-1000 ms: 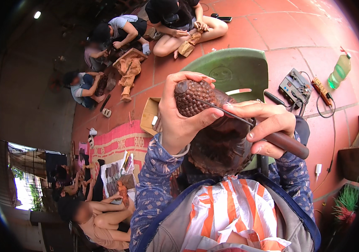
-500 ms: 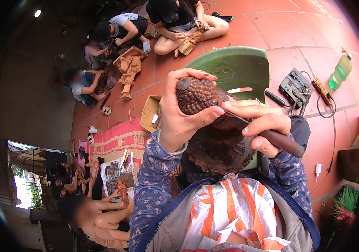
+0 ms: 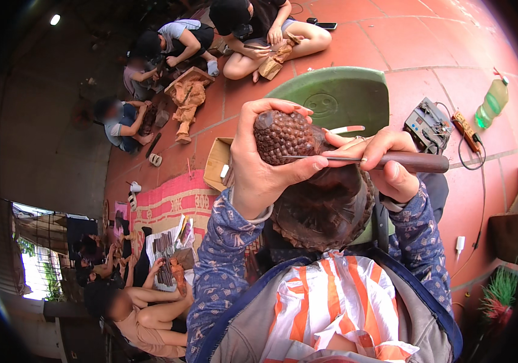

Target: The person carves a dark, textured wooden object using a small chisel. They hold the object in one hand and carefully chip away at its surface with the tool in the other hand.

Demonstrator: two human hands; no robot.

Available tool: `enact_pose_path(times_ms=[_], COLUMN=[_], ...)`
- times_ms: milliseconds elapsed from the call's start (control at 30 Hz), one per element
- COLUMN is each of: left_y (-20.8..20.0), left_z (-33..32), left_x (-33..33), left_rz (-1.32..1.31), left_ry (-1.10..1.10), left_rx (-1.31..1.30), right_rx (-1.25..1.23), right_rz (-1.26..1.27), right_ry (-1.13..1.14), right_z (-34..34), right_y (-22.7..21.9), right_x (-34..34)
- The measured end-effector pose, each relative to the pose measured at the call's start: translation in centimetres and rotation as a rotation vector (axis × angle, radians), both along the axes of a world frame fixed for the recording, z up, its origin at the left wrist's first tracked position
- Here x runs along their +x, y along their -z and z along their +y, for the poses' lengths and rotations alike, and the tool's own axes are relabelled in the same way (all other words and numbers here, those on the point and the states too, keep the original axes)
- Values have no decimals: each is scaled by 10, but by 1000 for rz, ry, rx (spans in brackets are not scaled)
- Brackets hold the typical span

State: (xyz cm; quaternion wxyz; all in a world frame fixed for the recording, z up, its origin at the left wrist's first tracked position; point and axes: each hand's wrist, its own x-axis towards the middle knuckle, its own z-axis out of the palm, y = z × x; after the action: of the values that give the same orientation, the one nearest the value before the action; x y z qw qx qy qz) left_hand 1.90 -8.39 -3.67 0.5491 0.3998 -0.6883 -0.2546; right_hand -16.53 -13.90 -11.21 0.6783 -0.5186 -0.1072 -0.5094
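A dark brown wood carving (image 3: 322,212) lies across my lap, its knobbly, curl-covered head (image 3: 280,138) pointing away to the left. My left hand (image 3: 253,175) is wrapped round that head, fingers over the far side and thumb along the near side. In my right hand (image 3: 389,158) is a carving tool (image 3: 419,162) with a dark wooden handle and a thin metal shaft. The shaft lies nearly level beside my left thumb, its tip at the lower edge of the curls. My right fingertips are close to the carving, which partly hides behind both hands.
Beyond the carving stands a green plastic seat or tub (image 3: 356,91). A cardboard box (image 3: 215,160) is to its left. On the right are a control box (image 3: 425,124), a power strip (image 3: 465,133) and a bottle (image 3: 492,104). Co-workers sit at far and left, near a pale wooden statue (image 3: 186,100).
My right hand has turned the tool from a slant to nearly level, and its tip has moved down to the lower curls. My left hand stays put. A far co-worker's hands have shifted.
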Motion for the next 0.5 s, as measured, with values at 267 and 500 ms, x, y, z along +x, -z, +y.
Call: enact_pose_path(times_ms=[267, 500], left_y=[2, 1], left_z=[1, 0], left_x=[-1, -5], left_rz=[25, 48], left_ry=[-22, -25], left_rx=[16, 23], right_rx=[-112, -310], right_rz=[-51, 40], right_ry=[146, 304], right_z=[11, 12], right_y=[-3, -7], right_x=[1, -7])
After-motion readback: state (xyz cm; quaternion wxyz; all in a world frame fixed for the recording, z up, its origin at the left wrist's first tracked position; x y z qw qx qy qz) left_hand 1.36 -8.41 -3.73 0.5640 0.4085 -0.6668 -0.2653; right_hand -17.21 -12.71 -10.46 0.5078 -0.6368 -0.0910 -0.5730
